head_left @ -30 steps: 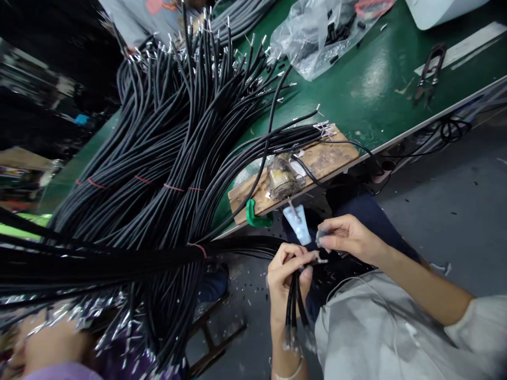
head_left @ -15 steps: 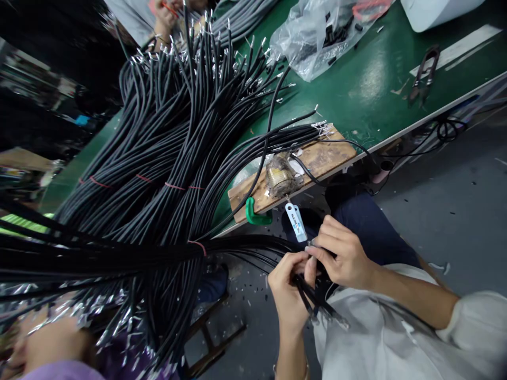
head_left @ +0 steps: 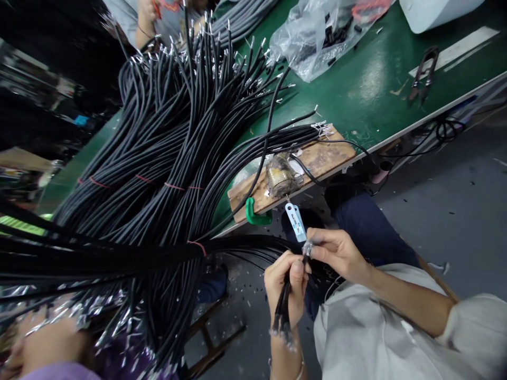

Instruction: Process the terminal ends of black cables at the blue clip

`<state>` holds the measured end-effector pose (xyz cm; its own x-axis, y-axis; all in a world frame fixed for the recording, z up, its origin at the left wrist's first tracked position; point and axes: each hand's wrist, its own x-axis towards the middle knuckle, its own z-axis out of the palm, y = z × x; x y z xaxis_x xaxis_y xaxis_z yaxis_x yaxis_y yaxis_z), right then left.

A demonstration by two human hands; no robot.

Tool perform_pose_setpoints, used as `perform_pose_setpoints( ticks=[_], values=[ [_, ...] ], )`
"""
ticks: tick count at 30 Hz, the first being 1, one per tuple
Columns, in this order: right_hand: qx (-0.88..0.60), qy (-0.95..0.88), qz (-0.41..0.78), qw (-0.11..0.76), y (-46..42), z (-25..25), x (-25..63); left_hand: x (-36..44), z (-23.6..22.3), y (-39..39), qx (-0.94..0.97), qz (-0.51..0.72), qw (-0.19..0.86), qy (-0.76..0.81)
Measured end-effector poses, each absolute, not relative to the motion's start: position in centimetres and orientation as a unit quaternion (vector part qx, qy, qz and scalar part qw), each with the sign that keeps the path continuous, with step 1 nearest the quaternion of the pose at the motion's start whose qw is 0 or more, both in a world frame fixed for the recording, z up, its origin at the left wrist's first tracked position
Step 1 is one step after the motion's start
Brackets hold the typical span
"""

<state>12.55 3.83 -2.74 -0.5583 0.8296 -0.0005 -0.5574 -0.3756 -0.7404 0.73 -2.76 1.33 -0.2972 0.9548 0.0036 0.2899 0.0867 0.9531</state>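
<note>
My left hand (head_left: 285, 287) is closed round a small bunch of black cables (head_left: 282, 312) that hangs down past my wrist, metal ends at the bottom. My right hand (head_left: 336, 252) pinches the upper tip of one cable (head_left: 307, 248) just above my left thumb. Both hands are over my lap, below the table edge. A small white-blue tag (head_left: 296, 221) hangs right above them from a worn metal fixture (head_left: 280, 177) on a wooden board (head_left: 317, 158).
A huge pile of black cables (head_left: 166, 148) with red ties covers the green table (head_left: 368, 84) and spills to the left. A green clamp (head_left: 255, 214) holds the board. Plastic bag (head_left: 312, 37) and snips (head_left: 423, 74) lie farther back. Other people's hands show top (head_left: 148, 10) and bottom left (head_left: 47, 345).
My right hand drew back from my left and now pinches a cable tip. The bunch in my left hand swung from slanting right to hanging straight down.
</note>
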Motion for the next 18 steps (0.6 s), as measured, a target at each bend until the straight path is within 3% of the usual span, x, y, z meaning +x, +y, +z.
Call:
perform_pose_setpoints(
  ticks=[3,13,18],
  values=[
    [-0.204,-0.47,0.744,0.43,4.5,-2.5,13.4,0.5,1.3,-2.6,0.491,0.466,0.341,0.652],
    [-0.372,-0.504,0.654,0.424,5.5,-2.5,13.8,1.0,0.9,-2.5,0.577,0.38,0.3,0.657],
    [-0.263,-0.475,0.722,0.43,6.8,-2.3,14.9,1.1,0.8,-2.5,0.546,0.393,0.32,0.667]
  ],
)
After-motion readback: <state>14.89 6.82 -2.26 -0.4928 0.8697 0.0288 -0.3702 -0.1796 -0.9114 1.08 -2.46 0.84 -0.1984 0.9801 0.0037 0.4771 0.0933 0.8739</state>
